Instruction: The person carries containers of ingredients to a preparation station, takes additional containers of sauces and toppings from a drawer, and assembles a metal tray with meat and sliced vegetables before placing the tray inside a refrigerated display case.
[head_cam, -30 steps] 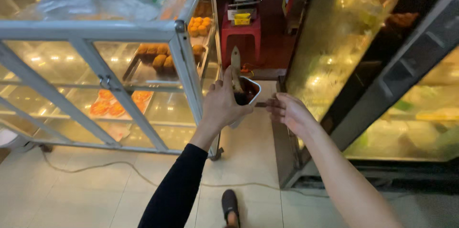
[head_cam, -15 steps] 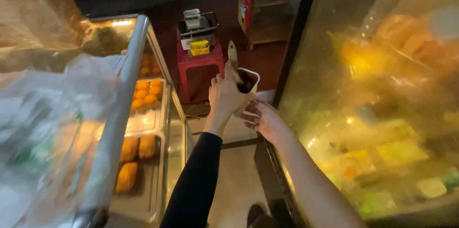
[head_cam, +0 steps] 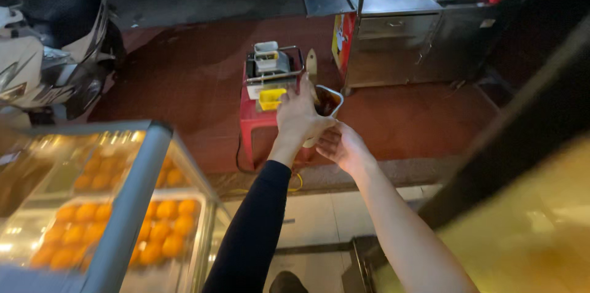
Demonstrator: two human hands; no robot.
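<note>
My left hand (head_cam: 297,118), at the end of a black sleeve, grips a white cup (head_cam: 326,104) with dark food inside and a flat wooden stick (head_cam: 311,67) standing up out of it. My right hand (head_cam: 344,148), bare-armed, cups the underside of the same cup with its fingers curled. Both hands are raised in the middle of the view, above a red plastic stool (head_cam: 258,122).
A glass display case (head_cam: 132,207) with trays of orange fried pieces fills the lower left. A metal rack with small containers (head_cam: 270,69) sits on the stool. A steel food cart (head_cam: 399,29) stands behind, a scooter (head_cam: 52,47) at the left, a glass cabinet (head_cam: 528,207) at the right.
My view has swung upward and outward from the display cases to the street. Both hands stayed together on the cup, and the right hand settled under its base.
</note>
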